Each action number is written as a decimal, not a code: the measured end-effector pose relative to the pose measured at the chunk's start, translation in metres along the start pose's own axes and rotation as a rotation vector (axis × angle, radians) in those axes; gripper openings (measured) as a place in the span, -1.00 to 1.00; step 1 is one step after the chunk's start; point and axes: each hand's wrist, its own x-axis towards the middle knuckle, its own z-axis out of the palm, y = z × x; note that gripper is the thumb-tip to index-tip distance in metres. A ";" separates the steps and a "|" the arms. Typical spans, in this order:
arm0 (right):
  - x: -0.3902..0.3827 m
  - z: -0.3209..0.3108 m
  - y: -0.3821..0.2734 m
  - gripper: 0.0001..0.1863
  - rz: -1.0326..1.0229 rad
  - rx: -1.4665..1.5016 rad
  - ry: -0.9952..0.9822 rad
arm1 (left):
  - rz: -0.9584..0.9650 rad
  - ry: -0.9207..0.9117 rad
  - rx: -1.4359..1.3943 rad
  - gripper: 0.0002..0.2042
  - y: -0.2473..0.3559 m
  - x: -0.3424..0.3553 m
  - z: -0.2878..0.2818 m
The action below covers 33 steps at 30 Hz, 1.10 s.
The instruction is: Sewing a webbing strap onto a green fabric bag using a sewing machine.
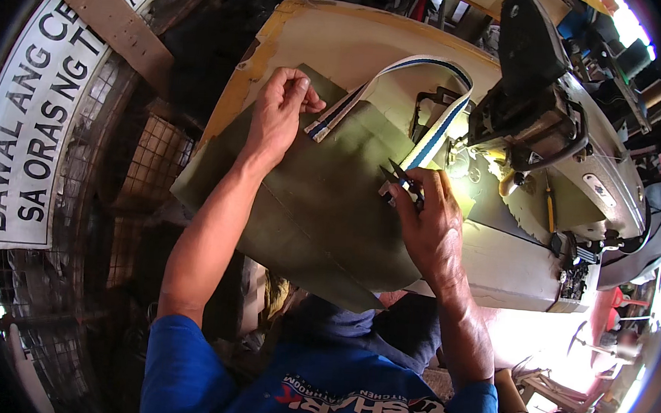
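Note:
Olive-green fabric (323, 198) is spread over the work table and hangs toward my lap, with a seam line running across it. A white webbing strap (417, 59) with a dark blue stripe arches in a loop above the cloth, both its ends on the fabric. My right hand (437, 220) grips small dark thread snips (395, 169), their blades pointing up and left beside the strap's near end. At the far left of the cloth my left hand (282, 105) is raised, fingertips pinched together next to the strap's other end. Whatever lies in that pinch is too small to make out.
To the right stands a sewing machine (530, 90), its lamp lighting the cloth by the needle area. A yellow-handled tool (551, 207) lies beside the machine. The table's worn far edge (261, 47) shows beyond the cloth. A wire mesh (156, 154) and white sign (28, 135) are at left.

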 end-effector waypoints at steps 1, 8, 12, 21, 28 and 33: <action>0.002 0.003 -0.004 -0.72 -0.010 0.005 0.005 | 0.014 0.023 -0.071 -0.87 -0.005 0.001 -0.001; 0.043 0.040 -0.020 -0.72 -0.049 0.061 -0.029 | 0.162 0.008 -0.069 -0.89 -0.010 -0.002 0.000; 0.061 0.065 -0.020 -0.71 -0.166 0.020 -0.010 | 0.188 -0.028 -0.035 -0.90 -0.001 -0.006 0.001; 0.064 0.072 -0.021 -0.73 -0.165 -0.130 -0.052 | 0.236 -0.136 -0.106 -0.91 -0.004 -0.009 0.000; -0.004 -0.021 -0.004 -0.74 0.038 0.188 -0.091 | 0.402 0.386 0.013 -0.79 0.012 0.005 -0.011; -0.064 -0.077 0.071 -0.76 0.303 -0.095 0.237 | 0.614 -0.112 0.506 -0.79 0.050 -0.063 0.055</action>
